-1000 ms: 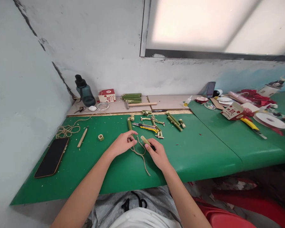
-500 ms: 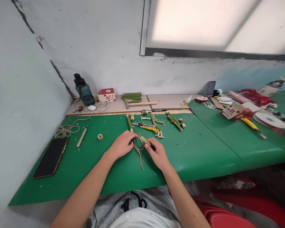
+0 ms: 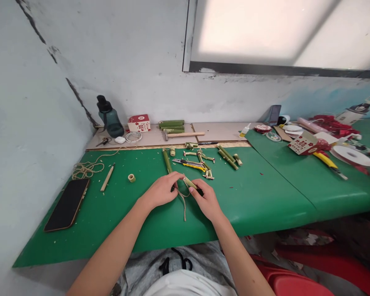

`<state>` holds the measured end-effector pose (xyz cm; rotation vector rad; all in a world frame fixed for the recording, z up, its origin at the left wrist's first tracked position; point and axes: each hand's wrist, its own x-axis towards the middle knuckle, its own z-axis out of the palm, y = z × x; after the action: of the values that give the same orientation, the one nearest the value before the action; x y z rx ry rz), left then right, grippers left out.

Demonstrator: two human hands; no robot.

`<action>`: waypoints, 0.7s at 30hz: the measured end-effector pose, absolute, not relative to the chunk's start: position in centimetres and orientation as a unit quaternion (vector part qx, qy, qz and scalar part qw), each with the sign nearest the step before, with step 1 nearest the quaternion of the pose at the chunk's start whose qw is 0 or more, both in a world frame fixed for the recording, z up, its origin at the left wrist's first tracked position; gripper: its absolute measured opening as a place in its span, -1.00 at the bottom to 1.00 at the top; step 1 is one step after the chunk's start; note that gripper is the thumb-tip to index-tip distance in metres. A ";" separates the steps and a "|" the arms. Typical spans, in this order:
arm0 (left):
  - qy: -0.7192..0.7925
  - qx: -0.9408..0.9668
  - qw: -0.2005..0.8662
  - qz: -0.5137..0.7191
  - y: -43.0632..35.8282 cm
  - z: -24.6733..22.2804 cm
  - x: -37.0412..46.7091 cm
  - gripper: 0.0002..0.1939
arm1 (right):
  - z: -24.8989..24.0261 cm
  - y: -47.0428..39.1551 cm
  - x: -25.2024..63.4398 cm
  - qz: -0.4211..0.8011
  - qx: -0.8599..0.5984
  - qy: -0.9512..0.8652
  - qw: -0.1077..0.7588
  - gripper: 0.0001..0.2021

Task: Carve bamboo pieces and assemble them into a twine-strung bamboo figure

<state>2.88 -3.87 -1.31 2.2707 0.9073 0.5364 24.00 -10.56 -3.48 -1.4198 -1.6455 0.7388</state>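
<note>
My right hand grips a short bamboo tube, its end facing left. A beige string hangs from between the hands onto the green tabletop. My left hand pinches the string close to the tube's left end; its fingertips partly hide the string. Just beyond the left hand lies a longer green bamboo stick. Past the fingertips are a yellow utility knife and a small figure of jointed bamboo pieces.
A phone, a loose string pile, a wooden stick and a bamboo ring lie left. A hammer and a bottle are at the back. Bamboo pieces, a ribbon spool and a yellow-handled cutter lie right.
My left hand has moved slightly right, closer to the tube's end, and the string loop between the hands is less visible. The right hand still holds the tube.
</note>
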 end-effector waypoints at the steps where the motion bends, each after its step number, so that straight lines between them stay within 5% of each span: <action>1: 0.351 0.861 0.306 0.205 -3.8 -1.3 2.8 -0.44 | -3.5 -10.6 24.0 0.292 -0.565 -0.656 0.407 -0.79; 21: 0.417 0.860 0.231 0.182 -3.3 -1.0 2.7 -0.63 | -3.7 -10.6 24.1 0.287 -0.567 -0.660 0.401 -0.78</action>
<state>2.67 -3.34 -1.02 2.3643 1.1451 0.5013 24.09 -10.59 -3.68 -1.4332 -1.6680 0.7264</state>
